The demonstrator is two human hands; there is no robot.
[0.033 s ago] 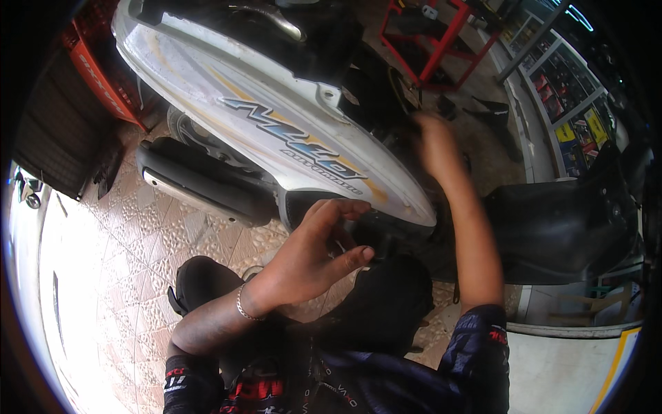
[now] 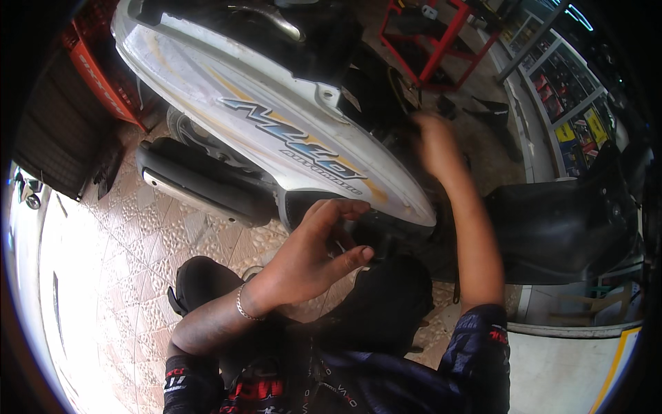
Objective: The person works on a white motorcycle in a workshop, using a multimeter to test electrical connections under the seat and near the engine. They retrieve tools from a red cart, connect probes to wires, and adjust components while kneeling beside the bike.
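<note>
A white scooter body panel (image 2: 227, 114) with blue and yellow graphics slants across the upper middle, from far left to near right. Below its pointed end, my left hand (image 2: 314, 255) is held with its fingers bent and its thumb apart, and nothing shows between them. Its fingertips are close to the panel's lower edge and a dark part under it. Over on the panel's right side, my right hand (image 2: 436, 145) reaches into the scooter's dark body. Motion smears that hand, and its fingers are hidden, so whatever it touches cannot be made out.
The scooter's black muffler guard (image 2: 200, 179) runs below the panel at left. At right lies a large black plastic part (image 2: 562, 228). A red metal cart (image 2: 441, 52) stands far off, near a glass display case (image 2: 565, 103). Tyres (image 2: 52, 131) hang by a red rack (image 2: 103, 79).
</note>
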